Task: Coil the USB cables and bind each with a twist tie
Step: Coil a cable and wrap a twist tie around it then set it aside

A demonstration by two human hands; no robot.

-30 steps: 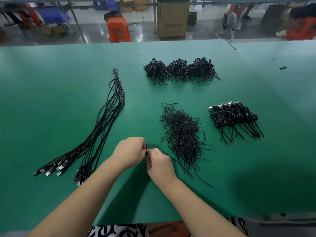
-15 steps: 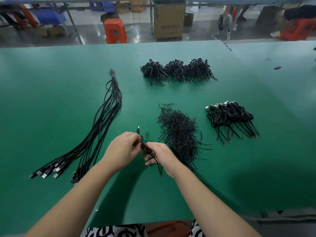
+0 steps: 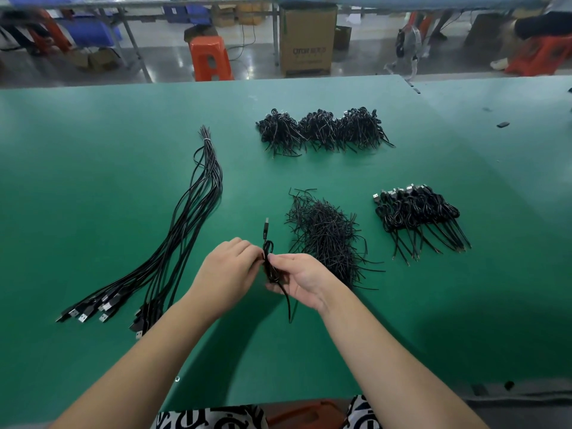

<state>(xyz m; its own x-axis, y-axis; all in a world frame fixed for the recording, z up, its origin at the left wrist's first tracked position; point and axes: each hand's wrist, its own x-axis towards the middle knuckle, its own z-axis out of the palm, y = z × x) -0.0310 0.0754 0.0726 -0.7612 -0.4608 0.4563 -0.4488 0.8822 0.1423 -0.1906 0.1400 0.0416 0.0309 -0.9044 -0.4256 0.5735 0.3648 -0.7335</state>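
Matt green table mat (image 3: pixel 93 187); black plastic-sheathed cables (image 3: pixel 192 212).

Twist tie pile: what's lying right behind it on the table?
Behind the twist tie pile is bare green table, then three heaps of bound cables. Whatever lies under those heaps is covered.

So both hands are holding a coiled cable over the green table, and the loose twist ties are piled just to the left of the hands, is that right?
Not quite. The head view shows both the left hand and right hand holding the coiled cable over the green table, but the loose twist ties are piled just to the right of the hands, not the left.
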